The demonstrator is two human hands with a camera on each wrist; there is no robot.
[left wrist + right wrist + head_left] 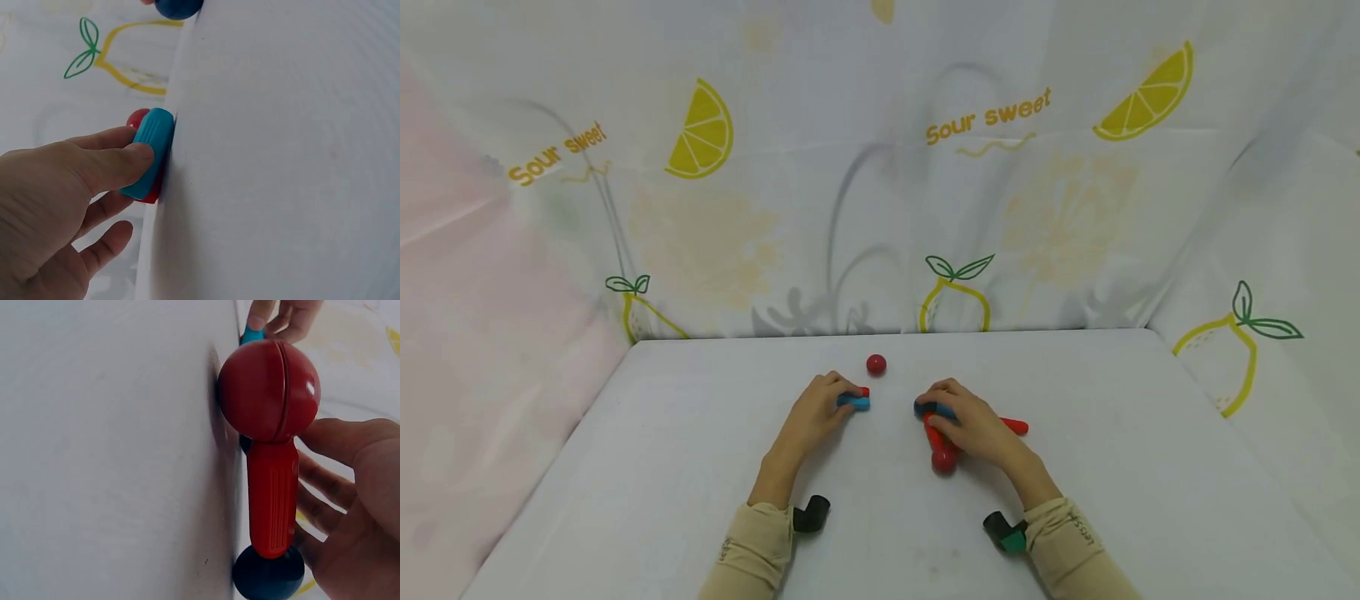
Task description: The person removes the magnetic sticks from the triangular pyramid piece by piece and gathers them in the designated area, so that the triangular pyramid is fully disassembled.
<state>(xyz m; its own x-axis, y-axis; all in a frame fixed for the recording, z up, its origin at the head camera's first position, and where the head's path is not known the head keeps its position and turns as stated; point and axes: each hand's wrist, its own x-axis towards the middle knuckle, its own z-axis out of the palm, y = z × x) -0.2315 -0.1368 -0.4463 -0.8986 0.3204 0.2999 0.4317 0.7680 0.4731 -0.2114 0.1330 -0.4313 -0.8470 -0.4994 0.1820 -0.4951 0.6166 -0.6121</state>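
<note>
In the head view my left hand (814, 414) pinches a light-blue grooved toy stick (854, 403) beside a red piece (865, 392). The left wrist view shows the thumb on the light-blue stick (156, 134). My right hand (972, 425) holds a blue stick (946, 411) between thumb and fingers, with a dark ball (918, 408) at its end. Close to that hand, a red stick (934, 433) leads to a red ball (943, 462). In the right wrist view a red grooved stick (272, 500) joins a red ball (269, 390) and a dark blue ball (269, 573).
A loose red ball (876, 365) lies toward the back of the white table (700, 467). Another red stick end (1015, 426) pokes out right of my right hand. A printed lemon curtain (820, 208) hangs behind. Black wrist-camera mounts (812, 514) sit at both cuffs.
</note>
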